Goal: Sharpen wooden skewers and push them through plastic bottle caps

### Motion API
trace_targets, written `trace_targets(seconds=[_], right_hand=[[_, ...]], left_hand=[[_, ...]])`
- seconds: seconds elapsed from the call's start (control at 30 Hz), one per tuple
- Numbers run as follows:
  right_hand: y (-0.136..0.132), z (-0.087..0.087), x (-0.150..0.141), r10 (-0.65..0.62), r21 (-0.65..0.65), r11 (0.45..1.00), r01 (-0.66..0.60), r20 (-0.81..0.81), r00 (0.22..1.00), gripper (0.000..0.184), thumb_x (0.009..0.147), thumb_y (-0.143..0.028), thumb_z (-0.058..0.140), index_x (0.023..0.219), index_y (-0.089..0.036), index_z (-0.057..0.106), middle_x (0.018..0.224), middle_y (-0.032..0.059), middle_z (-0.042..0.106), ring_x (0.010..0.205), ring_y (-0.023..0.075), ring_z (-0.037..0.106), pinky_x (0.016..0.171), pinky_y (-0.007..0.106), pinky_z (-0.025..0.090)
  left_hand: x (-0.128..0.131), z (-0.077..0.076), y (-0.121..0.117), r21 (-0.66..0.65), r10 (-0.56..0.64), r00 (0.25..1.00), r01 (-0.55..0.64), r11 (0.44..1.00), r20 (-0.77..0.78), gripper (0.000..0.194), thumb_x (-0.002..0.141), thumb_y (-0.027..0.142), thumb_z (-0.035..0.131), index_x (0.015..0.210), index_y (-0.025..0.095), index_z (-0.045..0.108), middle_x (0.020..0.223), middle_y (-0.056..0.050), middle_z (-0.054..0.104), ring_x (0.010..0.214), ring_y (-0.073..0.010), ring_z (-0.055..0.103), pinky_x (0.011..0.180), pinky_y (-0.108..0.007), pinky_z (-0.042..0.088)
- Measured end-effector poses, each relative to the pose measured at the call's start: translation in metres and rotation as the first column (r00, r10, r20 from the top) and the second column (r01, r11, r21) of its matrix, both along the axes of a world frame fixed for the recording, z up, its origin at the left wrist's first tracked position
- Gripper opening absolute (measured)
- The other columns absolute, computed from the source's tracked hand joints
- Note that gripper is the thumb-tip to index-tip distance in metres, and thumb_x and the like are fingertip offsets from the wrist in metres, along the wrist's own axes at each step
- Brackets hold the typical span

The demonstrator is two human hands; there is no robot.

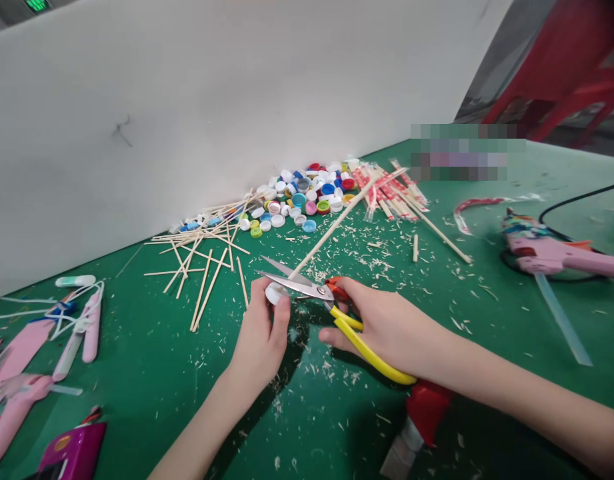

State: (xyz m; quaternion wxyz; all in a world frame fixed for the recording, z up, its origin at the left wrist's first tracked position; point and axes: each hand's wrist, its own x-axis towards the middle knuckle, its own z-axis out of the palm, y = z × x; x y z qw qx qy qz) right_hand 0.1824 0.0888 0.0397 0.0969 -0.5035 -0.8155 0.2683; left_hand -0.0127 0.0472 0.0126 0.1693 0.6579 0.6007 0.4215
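Observation:
Between the thumb and fingers of my left hand is a white bottle cap. A long wooden chopstick slants up to the right from the cap. My right hand grips scissors by their orange handle, with the blades parted around the chopstick's lower end, just above the cap. Yellow-handled pliers show under my right hand, their head mostly hidden; I cannot tell whether the hand touches them.
Behind lie loose thin sticks, a heap of coloured bottle caps and wrapped chopsticks. Pink glue guns lie at both sides. Front left is a purple box; a red-and-grey object sits under my right forearm. Shavings litter the green table.

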Motion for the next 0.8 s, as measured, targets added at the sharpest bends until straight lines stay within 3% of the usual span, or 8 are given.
trace_targets(seconds=[0.2,0.4,0.63,0.8], right_hand=[[-0.0030,0.0050,-0.0004,0.038,-0.057,0.998,-0.039,-0.016,0.999,0.056,0.072,-0.068,0.056,0.101,-0.020,0.050,0.088,0.0068,0.065,0.070,0.0217,0.062,0.055,0.029,0.042],[-0.0038,0.0016,0.0001,0.047,-0.067,0.997,-0.046,0.010,0.999,0.054,0.074,-0.068,0.055,0.100,-0.021,0.049,0.084,0.0043,0.063,0.067,0.0207,0.060,0.054,0.029,0.041],[-0.0013,-0.0005,-0.0025,0.032,-0.043,0.999,-0.029,0.078,0.996,0.051,0.077,-0.069,0.050,0.096,-0.021,0.050,0.080,0.0040,0.065,0.065,0.0212,0.061,0.052,0.029,0.039],[-0.0028,-0.0036,-0.0025,0.021,-0.007,1.000,-0.021,0.099,0.995,0.047,0.082,-0.067,0.045,0.092,-0.022,0.049,0.083,0.0059,0.066,0.065,0.0219,0.062,0.053,0.029,0.039]], left_hand=[[-0.0005,-0.0017,0.0015,-0.020,0.015,0.998,-0.013,1.000,0.063,0.025,0.097,0.033,0.027,0.095,0.022,0.050,0.066,0.001,0.053,0.052,-0.0087,0.045,0.046,-0.023,0.039],[-0.0012,-0.0016,0.0022,-0.060,0.005,0.997,0.000,0.998,0.078,0.036,0.097,0.036,0.024,0.074,0.021,0.047,0.060,-0.001,0.052,0.052,-0.0093,0.047,0.044,-0.023,0.037],[-0.0057,0.0014,0.0029,-0.103,-0.007,0.999,0.011,0.995,0.040,0.034,0.095,0.036,0.027,0.077,0.021,0.052,0.057,0.001,0.046,0.051,-0.0100,0.044,0.044,-0.024,0.035],[-0.0047,0.0028,0.0036,-0.146,-0.033,0.992,0.051,0.988,0.124,0.035,0.094,0.037,0.028,0.076,0.021,0.053,0.060,0.000,0.048,0.055,-0.0111,0.043,0.048,-0.025,0.036]])
